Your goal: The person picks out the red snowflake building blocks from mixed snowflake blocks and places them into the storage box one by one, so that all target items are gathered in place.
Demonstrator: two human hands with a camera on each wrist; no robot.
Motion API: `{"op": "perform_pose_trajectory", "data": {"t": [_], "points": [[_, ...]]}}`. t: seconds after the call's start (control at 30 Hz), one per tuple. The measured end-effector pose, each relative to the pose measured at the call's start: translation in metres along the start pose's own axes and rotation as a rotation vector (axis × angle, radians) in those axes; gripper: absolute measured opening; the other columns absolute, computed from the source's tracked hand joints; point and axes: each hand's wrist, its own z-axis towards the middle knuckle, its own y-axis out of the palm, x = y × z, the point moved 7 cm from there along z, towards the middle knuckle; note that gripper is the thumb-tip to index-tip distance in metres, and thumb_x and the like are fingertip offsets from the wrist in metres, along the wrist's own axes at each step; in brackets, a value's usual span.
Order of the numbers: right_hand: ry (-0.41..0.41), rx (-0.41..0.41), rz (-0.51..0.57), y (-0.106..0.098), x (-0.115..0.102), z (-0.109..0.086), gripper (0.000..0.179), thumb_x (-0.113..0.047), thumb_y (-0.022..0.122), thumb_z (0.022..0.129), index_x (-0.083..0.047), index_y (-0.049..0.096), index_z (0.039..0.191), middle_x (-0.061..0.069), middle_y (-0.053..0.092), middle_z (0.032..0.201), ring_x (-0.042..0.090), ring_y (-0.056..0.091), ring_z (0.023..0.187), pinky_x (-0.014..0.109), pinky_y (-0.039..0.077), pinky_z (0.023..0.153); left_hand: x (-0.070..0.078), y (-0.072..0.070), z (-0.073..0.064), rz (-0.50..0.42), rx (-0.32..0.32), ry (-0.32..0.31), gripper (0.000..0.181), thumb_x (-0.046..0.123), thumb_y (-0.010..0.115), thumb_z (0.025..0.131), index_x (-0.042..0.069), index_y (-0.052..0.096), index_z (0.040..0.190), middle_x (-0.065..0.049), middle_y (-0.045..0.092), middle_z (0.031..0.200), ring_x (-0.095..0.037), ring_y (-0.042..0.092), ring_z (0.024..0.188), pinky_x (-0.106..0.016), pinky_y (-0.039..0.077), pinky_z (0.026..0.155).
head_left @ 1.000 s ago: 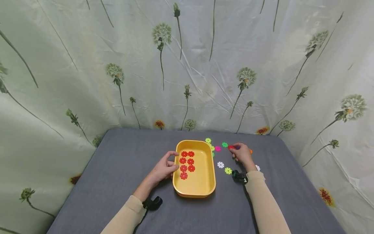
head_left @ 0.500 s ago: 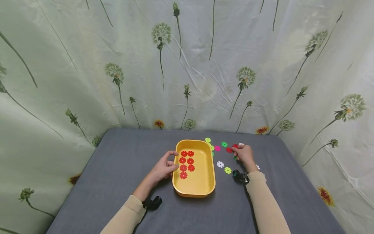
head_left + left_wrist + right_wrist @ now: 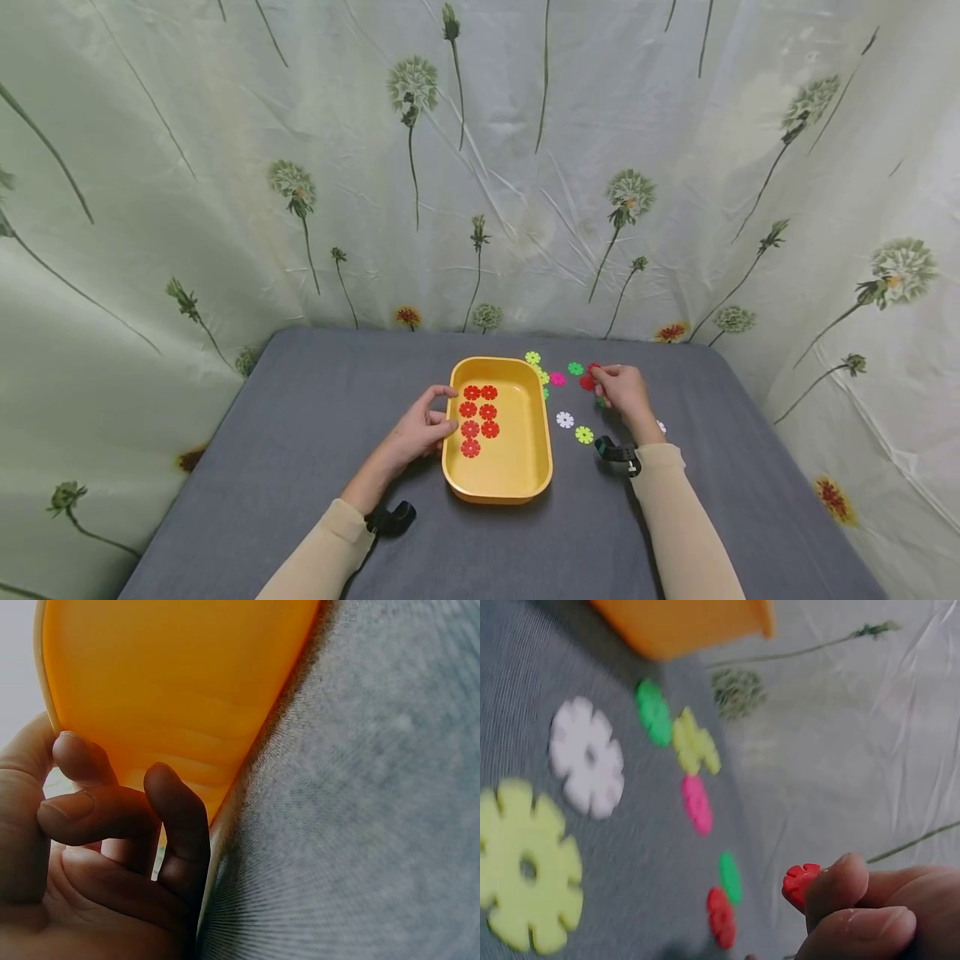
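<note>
My left hand [image 3: 417, 427] grips the left rim of a yellow plastic tub [image 3: 517, 475]; in the left wrist view its bent fingers [image 3: 180, 825] lie against the tub's outer wall [image 3: 172, 682]. Inside the tub, several red snowflake discs [image 3: 470, 429] lie flat in two columns along the left side. To the right of the tub, my right hand [image 3: 624, 393] pinches a red snowflake disc [image 3: 800, 883] between thumb and finger, raised off the table. A second red disc [image 3: 721, 918] lies on the table close by.
Green [image 3: 575, 368], pink [image 3: 557, 379], white [image 3: 565, 420] and yellow-green discs [image 3: 584, 435] lie scattered right of the tub. More are partly hidden by the right hand. A flower-patterned curtain [image 3: 525, 208] hangs behind the grey table [image 3: 315, 392].
The right hand has taken hold of a red disc, lifted it and moved slightly left with it. The second red disc came into view beside it. The left hand and tub stay put.
</note>
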Motion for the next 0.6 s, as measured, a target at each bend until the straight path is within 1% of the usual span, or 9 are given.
{"op": "perform_pose_trajectory", "data": {"t": [0.1,0.23,0.4,0.53,0.6], "points": [[-0.011,-0.018,0.040,0.003,-0.009,-0.006,0.038,-0.025,0.060,0.108,0.008,0.069,0.123,-0.007,0.057,0.060,0.005,0.043,0.046,0.022,0.036,0.048,0.001,0.000,0.000,-0.004,-0.004,0.001,0.055,0.010,0.065,0.102,0.010,0.037,0.149,0.003,0.058,0.067,-0.011,0.044,0.048,-0.024,0.037,0.047],[-0.013,-0.022,0.073,0.006,-0.020,-0.015,0.038,-0.026,0.066,0.105,0.007,0.070,0.123,-0.005,0.057,0.060,0.005,0.042,0.045,0.022,0.036,0.047,0.002,0.000,-0.001,-0.001,-0.004,0.001,0.055,0.010,0.065,0.102,0.010,0.037,0.149,0.004,0.058,0.067,-0.011,0.044,0.049,-0.024,0.037,0.047],[-0.016,-0.015,0.080,0.010,-0.030,-0.027,0.038,-0.032,0.074,0.100,0.002,0.074,0.116,-0.002,0.057,0.061,0.008,0.043,0.046,0.022,0.037,0.047,0.002,0.001,-0.001,-0.006,-0.009,0.004,0.055,0.011,0.065,0.102,0.009,0.036,0.149,0.003,0.058,0.068,-0.011,0.044,0.049,-0.024,0.037,0.047],[-0.049,-0.038,0.095,0.018,-0.040,-0.034,0.036,-0.031,0.075,0.099,0.004,0.074,0.111,-0.005,0.053,0.058,0.006,0.040,0.045,0.022,0.035,0.045,0.002,0.001,-0.002,-0.010,-0.010,0.004,0.055,0.010,0.065,0.102,0.010,0.037,0.149,0.003,0.058,0.067,-0.011,0.043,0.048,-0.024,0.037,0.047],[-0.059,-0.052,0.079,0.022,-0.045,-0.039,0.037,-0.032,0.074,0.100,0.003,0.074,0.111,-0.005,0.052,0.058,0.007,0.039,0.045,0.022,0.034,0.046,0.002,0.001,-0.002,-0.007,-0.007,0.002,0.054,0.010,0.065,0.102,0.010,0.037,0.148,0.003,0.058,0.067,-0.011,0.043,0.048,-0.024,0.038,0.048]]}}
